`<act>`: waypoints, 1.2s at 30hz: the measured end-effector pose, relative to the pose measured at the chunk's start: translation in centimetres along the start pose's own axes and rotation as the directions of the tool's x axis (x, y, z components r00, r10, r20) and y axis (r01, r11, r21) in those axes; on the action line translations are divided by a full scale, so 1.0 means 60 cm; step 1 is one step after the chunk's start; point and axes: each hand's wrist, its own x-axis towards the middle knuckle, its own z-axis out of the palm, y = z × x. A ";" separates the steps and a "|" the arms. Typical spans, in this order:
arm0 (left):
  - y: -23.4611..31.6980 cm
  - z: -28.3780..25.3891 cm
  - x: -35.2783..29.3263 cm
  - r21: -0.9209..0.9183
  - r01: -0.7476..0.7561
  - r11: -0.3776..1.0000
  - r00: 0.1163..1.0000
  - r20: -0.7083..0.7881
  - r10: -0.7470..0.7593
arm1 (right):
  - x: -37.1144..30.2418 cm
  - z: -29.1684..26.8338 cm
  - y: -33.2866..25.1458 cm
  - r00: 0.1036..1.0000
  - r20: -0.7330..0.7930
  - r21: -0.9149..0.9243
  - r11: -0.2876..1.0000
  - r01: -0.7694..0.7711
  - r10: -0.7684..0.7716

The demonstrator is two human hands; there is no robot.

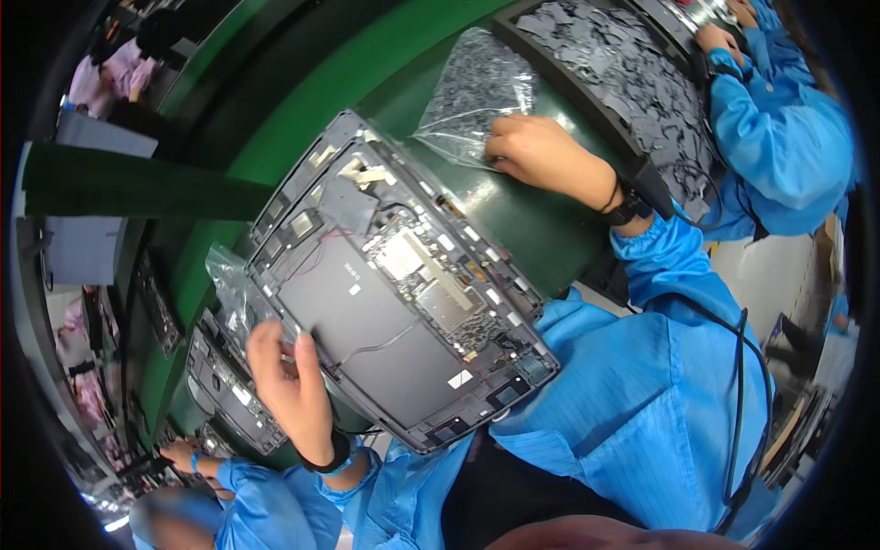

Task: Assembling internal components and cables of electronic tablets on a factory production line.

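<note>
Working neatly, we should hold the opened device (321,298) steady mid-scene, our left hand (298,399), thumb and fingers apart, by its left edge, treating the far plastic bag (477,78) lightly where we cannot tell whether our right hand (548,154) grips.

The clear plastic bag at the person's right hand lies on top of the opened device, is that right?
Not quite: the head view shows the clear plastic bag at the person's right hand lying on the green tabletop, beside the opened device.
</note>
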 end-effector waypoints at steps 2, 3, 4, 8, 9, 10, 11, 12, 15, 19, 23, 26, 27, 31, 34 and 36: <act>0.014 0.034 0.036 0.191 -0.109 0.975 0.992 -0.048 0.120 | -0.029 0.012 0.021 0.994 0.044 -0.025 0.994 -0.103 0.104; 0.025 0.035 0.056 0.249 -0.285 0.926 0.954 -0.017 0.298 | -0.032 0.012 0.022 0.994 0.055 -0.022 0.996 -0.091 0.092; 0.039 0.050 0.073 0.291 -0.396 0.871 0.915 0.045 0.401 | -0.042 0.009 0.026 0.989 0.060 -0.065 0.990 -0.128 0.132; 0.126 0.058 0.105 0.334 -0.664 0.669 0.747 0.316 0.584 | -0.014 0.000 -0.004 0.995 0.045 -0.073 0.993 -0.090 0.093; 0.133 0.072 0.112 0.340 -0.686 0.644 0.728 0.343 0.594 | -0.014 0.002 -0.005 0.994 0.040 -0.064 0.993 -0.103 0.106; 0.132 0.083 0.124 0.340 -0.673 0.657 0.739 0.329 0.588 | -0.018 0.003 -0.005 0.994 0.051 -0.074 0.993 -0.088 0.092; 0.128 0.095 0.135 0.377 -0.715 0.588 0.698 0.342 0.629 | -0.022 0.007 -0.004 0.992 0.001 -0.018 0.992 -0.129 0.129; 0.123 0.105 0.140 0.411 -0.756 0.510 0.649 0.362 0.670 | -0.026 0.008 -0.004 0.984 -0.050 0.041 0.984 -0.172 0.174; 0.100 0.130 0.134 0.543 -0.768 0.339 0.593 0.406 0.695 | -0.034 0.010 -0.014 0.966 -0.164 0.064 0.979 -0.191 0.199; 0.105 0.122 0.124 0.520 -0.805 0.285 0.536 0.434 0.724 | -0.027 0.009 -0.015 0.935 -0.195 0.139 0.952 -0.271 0.295; 0.136 0.079 0.086 0.338 -0.861 0.380 0.497 0.397 0.772 | -0.018 -0.019 -0.017 0.924 -0.161 0.211 0.927 -0.311 0.347; 0.120 0.068 0.053 0.081 -0.857 0.510 0.475 0.510 0.717 | -0.007 -0.008 -0.012 0.887 -0.102 0.470 0.807 -0.357 0.451; 0.118 0.062 0.055 0.090 -0.852 0.516 0.483 0.514 0.709 | -0.003 -0.001 -0.012 0.875 -0.136 0.616 0.731 -0.293 0.465; 0.067 0.024 0.099 0.097 -0.771 0.630 0.630 0.261 0.731 | 0.013 -0.032 -0.029 0.894 -0.062 0.786 0.574 -0.230 0.443; -0.001 -0.003 0.098 0.232 -0.477 0.848 0.875 0.033 0.483 | 0.031 -0.057 -0.053 0.912 -0.059 0.841 0.513 -0.173 0.405; -0.046 -0.034 0.083 0.280 -0.231 0.932 0.955 -0.120 0.273 | 0.045 -0.073 -0.076 0.920 -0.110 0.842 0.527 -0.114 0.375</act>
